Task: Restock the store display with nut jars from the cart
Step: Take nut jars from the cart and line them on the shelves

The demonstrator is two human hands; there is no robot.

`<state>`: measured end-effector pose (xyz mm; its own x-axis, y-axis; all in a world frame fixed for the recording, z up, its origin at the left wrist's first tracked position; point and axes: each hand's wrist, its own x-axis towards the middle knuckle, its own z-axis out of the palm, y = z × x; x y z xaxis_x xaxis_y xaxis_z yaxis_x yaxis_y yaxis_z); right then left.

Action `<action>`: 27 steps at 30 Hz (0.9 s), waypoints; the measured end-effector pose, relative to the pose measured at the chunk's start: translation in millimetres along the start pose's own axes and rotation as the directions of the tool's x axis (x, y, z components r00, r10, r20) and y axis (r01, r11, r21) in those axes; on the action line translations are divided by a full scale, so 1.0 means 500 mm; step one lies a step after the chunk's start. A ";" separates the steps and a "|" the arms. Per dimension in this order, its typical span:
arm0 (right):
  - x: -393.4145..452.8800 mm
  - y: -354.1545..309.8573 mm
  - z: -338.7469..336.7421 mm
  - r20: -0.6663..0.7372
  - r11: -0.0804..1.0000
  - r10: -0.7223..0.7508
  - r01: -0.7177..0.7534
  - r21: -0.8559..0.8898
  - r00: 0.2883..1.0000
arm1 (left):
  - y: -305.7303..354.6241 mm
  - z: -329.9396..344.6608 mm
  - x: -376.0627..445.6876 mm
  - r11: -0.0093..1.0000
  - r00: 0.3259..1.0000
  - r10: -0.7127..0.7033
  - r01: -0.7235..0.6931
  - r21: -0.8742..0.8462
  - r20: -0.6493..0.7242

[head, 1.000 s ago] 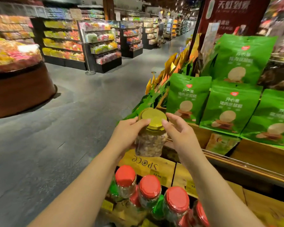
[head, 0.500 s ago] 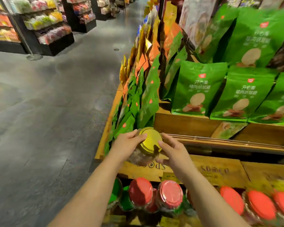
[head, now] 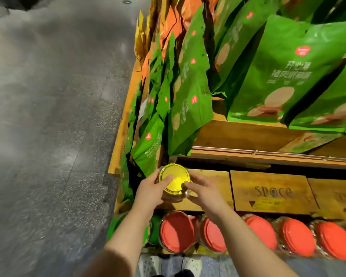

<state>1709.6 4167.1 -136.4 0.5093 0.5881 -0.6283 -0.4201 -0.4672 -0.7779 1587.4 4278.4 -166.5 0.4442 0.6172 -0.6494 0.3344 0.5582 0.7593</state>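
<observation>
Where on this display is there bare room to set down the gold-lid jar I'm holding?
Both hands, left hand and right hand, hold the gold-lid jar over the left end of the wooden crate tops. Those tops look bare, from the jar rightward past the "space" stamp, between the rail behind and the red-lid jars in front. The jar row and the green bags are crowded.

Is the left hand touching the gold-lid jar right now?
Touching. The head view shows the left hand wrapped on the jar's side, thumb lying across the gold lid with no gap.
</observation>
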 end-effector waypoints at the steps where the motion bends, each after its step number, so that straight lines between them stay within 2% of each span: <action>1: 0.010 0.010 0.001 0.000 1.000 -0.002 0.002 -0.008 1.000 | -0.009 0.001 0.008 1.000 1.000 -0.009 0.009 -0.006 -0.004; 4: 0.048 0.049 0.001 -0.029 1.000 0.004 -0.004 0.003 1.000 | -0.048 0.003 0.049 0.999 0.999 -0.040 0.040 -0.011 -0.019; 10: 0.110 0.102 -0.002 -0.002 1.000 0.017 -0.017 -0.026 1.000 | -0.092 0.004 0.105 0.997 0.997 -0.074 0.074 0.006 -0.012; 17: 0.169 0.116 0.003 0.015 0.999 0.015 -0.014 -0.044 1.000 | -0.125 0.002 0.175 0.995 0.995 -0.104 0.104 0.011 0.011; 27: 0.212 0.143 0.010 -0.044 0.999 0.018 -0.020 -0.039 0.999 | -0.136 -0.001 0.220 0.990 0.990 -0.138 0.139 -0.006 0.029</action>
<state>1729.9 4199.5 -258.6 0.5340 0.5502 -0.6419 -0.4008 -0.5038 -0.7652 1612.9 4308.4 -289.6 0.4175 0.5177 -0.7468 0.3878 0.6417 0.6616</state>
